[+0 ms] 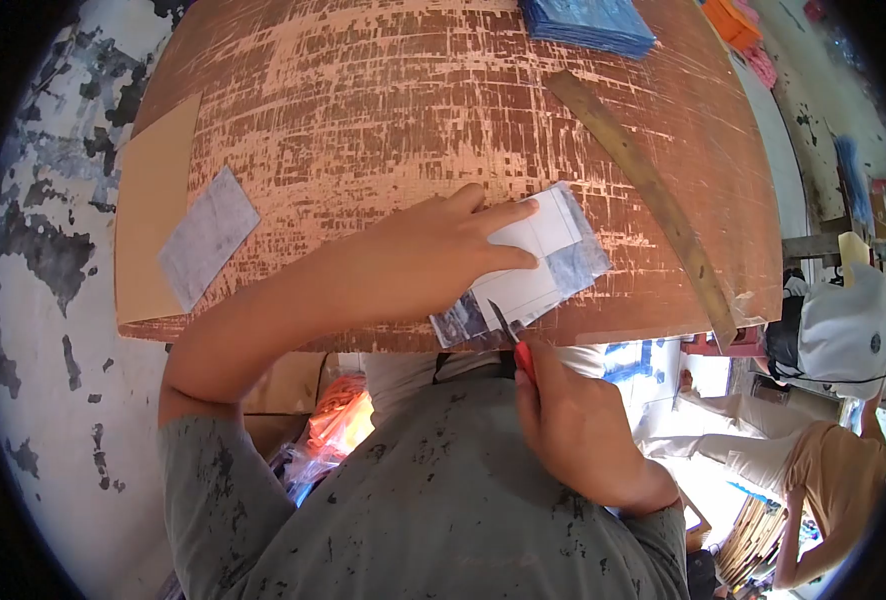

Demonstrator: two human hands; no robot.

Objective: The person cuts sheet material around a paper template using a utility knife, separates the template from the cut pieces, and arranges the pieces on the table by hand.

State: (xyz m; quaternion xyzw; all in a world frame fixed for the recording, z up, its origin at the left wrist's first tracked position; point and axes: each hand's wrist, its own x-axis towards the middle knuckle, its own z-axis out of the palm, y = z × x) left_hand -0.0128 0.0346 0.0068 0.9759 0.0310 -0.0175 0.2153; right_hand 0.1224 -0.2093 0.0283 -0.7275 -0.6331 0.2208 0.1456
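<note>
My left hand [463, 240] lies with fingers spread on a white paper template [523, 285] at the table's near edge. Under the template is a grey-blue patterned sheet [585, 262], which sticks out at its right side and near corner. In my right hand [578, 425] is a red-handled knife [524, 360], its dark pointed blade at the template's lower edge. To the right of the sheets lies a long brown ruler-like strip [653, 200], running diagonally.
The scratched brown table [363, 120] bears a tan board [153, 210], a loose grey sheet [210, 238] at left and a blue stack [588, 25] at the far edge. Another person [833, 480] sits at lower right, near a white bag-like object [843, 335].
</note>
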